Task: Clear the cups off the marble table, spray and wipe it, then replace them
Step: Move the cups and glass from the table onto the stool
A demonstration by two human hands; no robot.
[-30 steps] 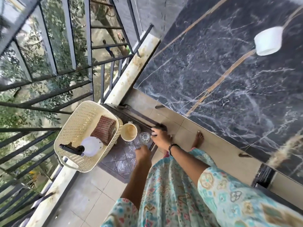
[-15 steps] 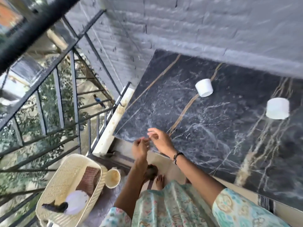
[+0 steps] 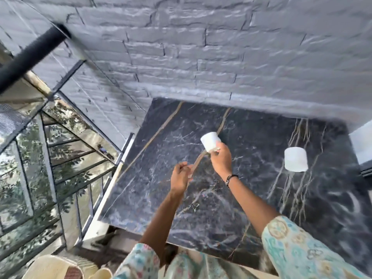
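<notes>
A right hand [image 3: 221,160] is gripping a smooth white cylindrical cup [image 3: 210,141] near the black veined marble table's [image 3: 251,198] far edge; the left hand [image 3: 179,177] is hovering loosely curled, holding nothing; another white cup [image 3: 296,162] is standing toward the right edge.

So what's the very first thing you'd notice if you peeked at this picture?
Probably the right hand reaching out over the dark marble table and touching a white cup near its middle. A second white cup stands alone further right on the same table. The left hand hangs lower with loosely curled fingers; whether it holds anything is too blurred to tell. A grey brick wall rises behind it all.
</notes>
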